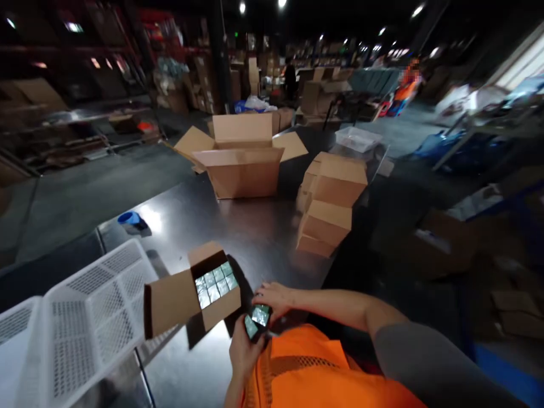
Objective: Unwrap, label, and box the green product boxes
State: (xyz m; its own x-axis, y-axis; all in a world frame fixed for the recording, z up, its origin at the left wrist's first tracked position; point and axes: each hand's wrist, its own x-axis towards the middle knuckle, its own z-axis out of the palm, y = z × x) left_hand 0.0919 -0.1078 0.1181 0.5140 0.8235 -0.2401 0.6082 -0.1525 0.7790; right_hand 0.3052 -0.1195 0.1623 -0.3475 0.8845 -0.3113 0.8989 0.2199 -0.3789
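Dim warehouse aisles stretch behind the dark steel table (255,232) I'm working over. At its near edge, around seven o'clock from the table's middle, a small carton (204,289) lies on its side with flaps open, its mouth showing a full-looking grid of little green packs (215,281); by my judgement most of the contents remain inside. Two packs are out: my left hand (243,351) is closed around one small green pack (250,327), and my right hand (276,297) rests fingers-down on a second green pack (260,314) just beside it, though whether it grips or only touches, I cannot tell. A white perforated crate (85,317) sits at nine o'clock, a large open box (242,161) at twelve, and stacked closed cartons (329,204) at two.
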